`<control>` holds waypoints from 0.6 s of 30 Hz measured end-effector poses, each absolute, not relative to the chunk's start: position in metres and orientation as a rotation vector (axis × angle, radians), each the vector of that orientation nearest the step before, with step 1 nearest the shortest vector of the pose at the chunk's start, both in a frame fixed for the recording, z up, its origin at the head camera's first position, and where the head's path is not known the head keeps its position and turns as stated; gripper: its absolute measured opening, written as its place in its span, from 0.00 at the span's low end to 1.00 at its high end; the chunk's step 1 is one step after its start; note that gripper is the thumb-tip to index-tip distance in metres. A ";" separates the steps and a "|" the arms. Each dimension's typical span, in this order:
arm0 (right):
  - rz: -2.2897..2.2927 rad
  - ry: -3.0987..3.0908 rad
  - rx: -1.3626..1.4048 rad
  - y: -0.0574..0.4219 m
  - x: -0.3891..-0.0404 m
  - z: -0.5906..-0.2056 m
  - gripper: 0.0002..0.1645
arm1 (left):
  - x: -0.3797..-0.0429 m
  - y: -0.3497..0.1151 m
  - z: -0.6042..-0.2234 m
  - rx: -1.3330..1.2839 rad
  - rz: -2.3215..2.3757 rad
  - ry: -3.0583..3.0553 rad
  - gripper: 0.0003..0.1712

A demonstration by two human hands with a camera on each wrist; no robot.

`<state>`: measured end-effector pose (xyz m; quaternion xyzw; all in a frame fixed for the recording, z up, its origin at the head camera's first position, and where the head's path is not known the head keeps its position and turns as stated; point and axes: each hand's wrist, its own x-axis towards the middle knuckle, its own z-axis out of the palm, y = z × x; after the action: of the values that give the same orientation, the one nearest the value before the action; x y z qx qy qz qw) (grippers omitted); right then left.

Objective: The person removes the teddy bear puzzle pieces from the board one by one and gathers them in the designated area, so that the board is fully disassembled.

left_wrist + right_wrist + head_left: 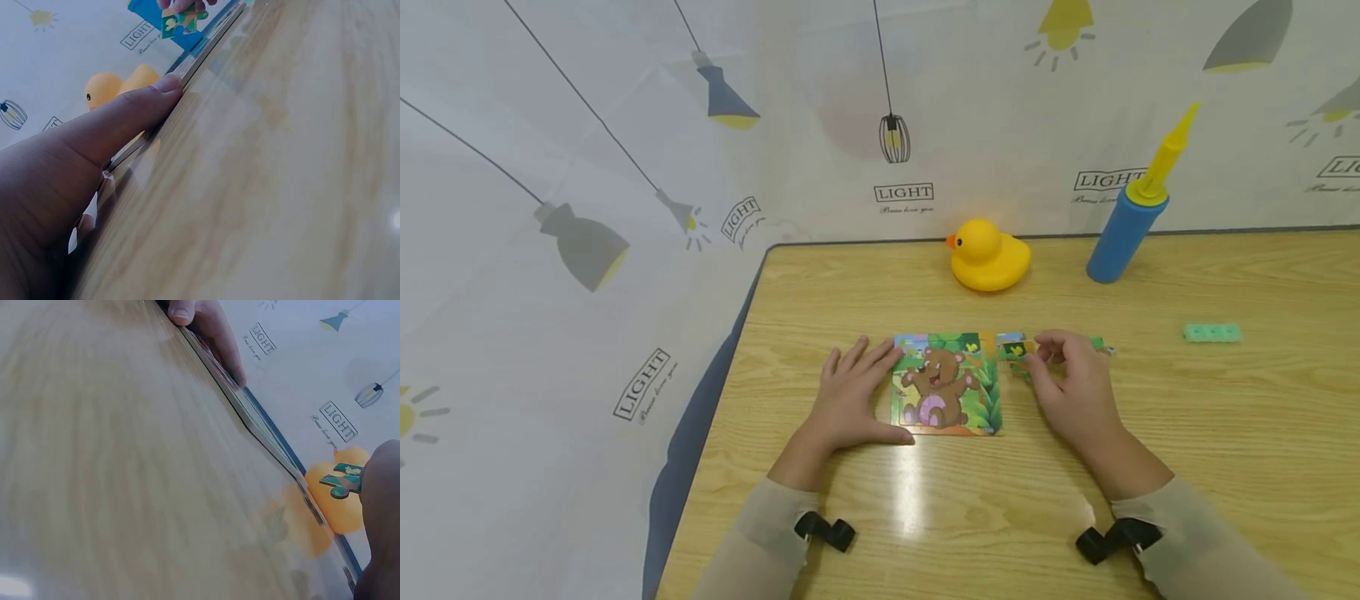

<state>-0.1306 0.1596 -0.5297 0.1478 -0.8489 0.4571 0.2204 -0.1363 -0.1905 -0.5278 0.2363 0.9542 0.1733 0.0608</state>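
Observation:
A square bear jigsaw puzzle (946,383) lies flat on the wooden table, a brown bear against green leaves. My left hand (853,400) is spread along its left side, fingertips at the upper left corner and thumb by the lower edge. In the left wrist view the thumb (144,106) lies along the board's edge. Just right of the board, my right hand (1075,379) pinches a small puzzle piece (1017,350) between thumb and fingers. The right wrist view shows this green and brown piece (344,481) raised above the table. Other loose pieces (1099,342) lie partly hidden beneath the right hand.
A yellow rubber duck (988,257) sits behind the puzzle near the wall. Farther right stands a blue and yellow hand pump (1123,225), with a mint-green block strip (1212,333) in front of it. A lamp-patterned cloth (820,150) borders the table's back and left.

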 end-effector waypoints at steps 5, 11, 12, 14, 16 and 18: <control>1.245 -2.352 0.328 0.183 -0.122 -0.530 0.13 | -0.136 -0.191 -0.527 0.723 0.536 2.885 0.78; 1.216 -2.315 0.246 0.209 -0.119 -0.531 0.12 | -0.136 -0.191 -0.523 0.712 0.527 2.884 0.78; 1.212 -2.318 0.223 0.213 -0.118 -0.530 0.12 | -0.136 -0.191 -0.523 0.711 0.525 2.883 0.78; 1.205 -2.327 0.184 0.221 -0.117 -0.530 0.12 | -0.136 -0.191 -0.524 0.713 0.525 2.882 0.77; 1.193 -2.342 0.141 0.230 -0.115 -0.531 0.13 | -0.136 -0.191 -0.525 0.718 0.523 2.885 0.77; 1.187 -2.350 0.105 0.239 -0.113 -0.534 0.14 | -0.134 -0.192 -0.527 0.719 0.522 2.887 0.77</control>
<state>-0.1134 0.2386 -0.5339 0.0386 -0.8635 0.4359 0.2506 -0.1342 -0.1922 -0.5271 0.2374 0.9540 0.1726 0.0604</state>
